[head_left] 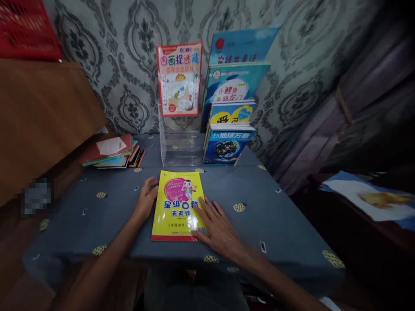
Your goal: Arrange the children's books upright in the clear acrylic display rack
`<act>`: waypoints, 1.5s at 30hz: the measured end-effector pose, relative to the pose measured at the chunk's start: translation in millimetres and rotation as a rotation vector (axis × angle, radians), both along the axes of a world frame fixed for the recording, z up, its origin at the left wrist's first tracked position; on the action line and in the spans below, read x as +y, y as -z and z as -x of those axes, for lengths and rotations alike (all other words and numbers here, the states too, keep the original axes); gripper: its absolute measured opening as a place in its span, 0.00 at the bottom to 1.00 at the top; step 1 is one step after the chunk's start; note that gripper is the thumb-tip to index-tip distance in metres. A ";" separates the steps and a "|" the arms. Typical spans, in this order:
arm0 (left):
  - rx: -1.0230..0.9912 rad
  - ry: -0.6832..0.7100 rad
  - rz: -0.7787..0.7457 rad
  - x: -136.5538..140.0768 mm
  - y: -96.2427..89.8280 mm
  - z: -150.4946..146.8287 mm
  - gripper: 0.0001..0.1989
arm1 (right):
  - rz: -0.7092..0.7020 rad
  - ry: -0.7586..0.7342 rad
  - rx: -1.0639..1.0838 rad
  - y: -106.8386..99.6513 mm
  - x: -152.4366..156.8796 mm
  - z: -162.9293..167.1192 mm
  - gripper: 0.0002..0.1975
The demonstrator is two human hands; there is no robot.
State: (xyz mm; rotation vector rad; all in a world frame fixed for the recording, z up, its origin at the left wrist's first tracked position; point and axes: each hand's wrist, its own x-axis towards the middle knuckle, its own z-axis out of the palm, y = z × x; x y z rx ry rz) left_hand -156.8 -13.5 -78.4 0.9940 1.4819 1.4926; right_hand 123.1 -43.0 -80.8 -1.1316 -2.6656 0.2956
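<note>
Patterned wallpaper [142, 34] rises behind a table draped with a blue-grey cloth [275, 207]. Before you, near the front edge, the yellow book [175, 220] lies flat, cover up. Your right hand [218, 226] rests unclenched, fingers spread over its right side. Your left hand [146, 198] sits at its left edge, fingers loosely bent; whether they grip it, I cannot tell. Beyond stands a clear rack [181, 160] with upright books [228, 147]; a stack of books [113, 151] lies farther left.

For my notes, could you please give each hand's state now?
Left hand: loosely open, beside the yellow book.
Right hand: open, resting on its right edge.
</note>
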 end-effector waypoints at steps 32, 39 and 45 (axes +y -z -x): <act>0.472 0.133 -0.097 21.6 7.5 7.2 0.24 | 0.179 0.058 0.077 -12.7 92.3 21.1 0.30; 1.011 0.159 -0.095 29.0 23.4 0.5 0.26 | 0.027 0.109 0.114 -3.8 132.7 32.5 0.25; 1.197 0.135 -0.061 37.0 30.7 -0.3 0.23 | 0.015 0.144 0.093 -3.0 134.3 34.3 0.25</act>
